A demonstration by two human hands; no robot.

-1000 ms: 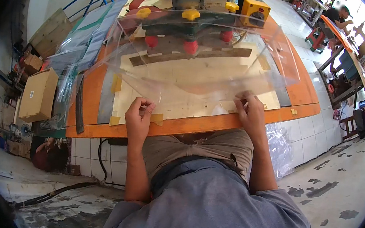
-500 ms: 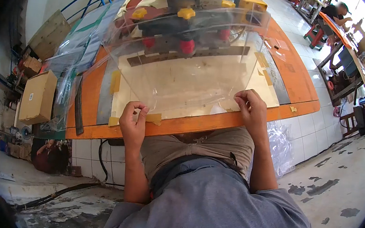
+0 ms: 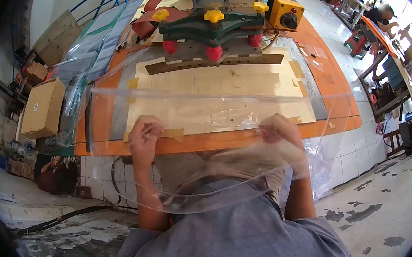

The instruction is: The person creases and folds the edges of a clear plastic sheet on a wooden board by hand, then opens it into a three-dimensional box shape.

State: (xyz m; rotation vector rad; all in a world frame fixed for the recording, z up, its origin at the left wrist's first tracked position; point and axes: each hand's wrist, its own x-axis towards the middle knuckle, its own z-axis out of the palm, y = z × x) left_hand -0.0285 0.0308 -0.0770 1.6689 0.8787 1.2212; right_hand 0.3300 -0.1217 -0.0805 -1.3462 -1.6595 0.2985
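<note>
A clear plastic sheet [image 3: 217, 111] is spread over the front of the work table [image 3: 204, 143] and drapes over its front edge toward my body. Through the film I see my left hand [image 3: 145, 135], its fingers curled and pinching the plastic near the edge. My right hand [image 3: 282, 135] is likewise closed on the film to the right, partly blurred behind it. Beyond the sheet lies a pale board [image 3: 205, 81] taped down, with a dark metal strip [image 3: 217, 63] across it. Above the strip is a press head [image 3: 211, 26] with yellow knobs and red mounts.
A yellow control box [image 3: 282, 13] stands beside the press. At the left are a cardboard box [image 3: 43, 108] and stacked plastic sheets [image 3: 97, 44]. Crumpled film [image 3: 323, 177] hangs at the right. A person [image 3: 381, 19] sits at another bench.
The far part of the clear sheet has swung down from in front of the press toward me, now covering both hands. The press shows plainly. My hands have stayed near the table edge.
</note>
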